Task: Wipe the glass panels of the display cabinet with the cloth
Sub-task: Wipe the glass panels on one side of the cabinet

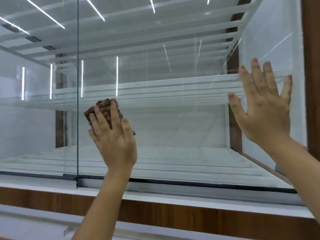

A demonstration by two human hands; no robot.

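- A brown cloth (105,113) is pressed flat against a glass panel (173,118) of the cabinet, low on the pane and just right of its left edge, where a second pane (34,118) overlaps it.
- The cloth is folded into a thick pad, probably so that even pressure is spread over the glass.
- The left hand (112,139) is laid over the cloth with fingers straight and pointing up; nothing is gripped, the pad is only pushed against the pane.
- The right hand (265,104) is spread open on the same panel near its right edge, beside the wooden frame (311,84). It is judged to be placed there to steady the sliding pane while it is wiped.
- Both forearms are raised from below, with the wrists bent back so the palms face the glass.
- White shelves (147,90) are seen through the glass, crossed by reflections of ceiling light strips.
- A wood-trimmed ledge (155,210) runs under the bottom track.
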